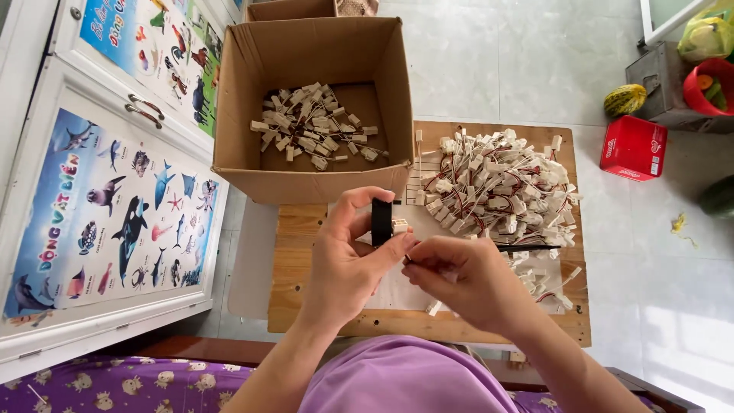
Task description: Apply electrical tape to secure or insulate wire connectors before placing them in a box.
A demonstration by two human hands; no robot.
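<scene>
Left hand: the left hand [348, 260], at the centre of the frame, pinches a black block [381, 222] between thumb and fingers and holds it upright above the tabletop [306, 237].
Connector: a small white connector [399, 226] sits against the right side of the block, at the tip of the left thumb.
Right hand: the right hand [466, 279], just right of centre, is curled with its fingertips pinched together, touching the left thumb just below the connector; whether it grips anything cannot be told.
Pile: a heap of white connectors with red and white wires [497, 187] lies on the tabletop in the upper right of the frame, well above the right hand.
Strays: a few more wired connectors [547, 283] lie on the tabletop to the right of the right hand.
Sheet: a white sheet [397, 291] lies on the tabletop under both hands.
Box: an open cardboard box [313, 183] stands at upper centre, just above the left hand, and holds a loose heap of white connectors [313, 130].
Cabinet: a white cabinet [46, 321] with sea-animal posters fills the left of the frame.
Floor: a red box [633, 147] and a striped gourd [625, 99] sit on the tiled floor at the upper right.
</scene>
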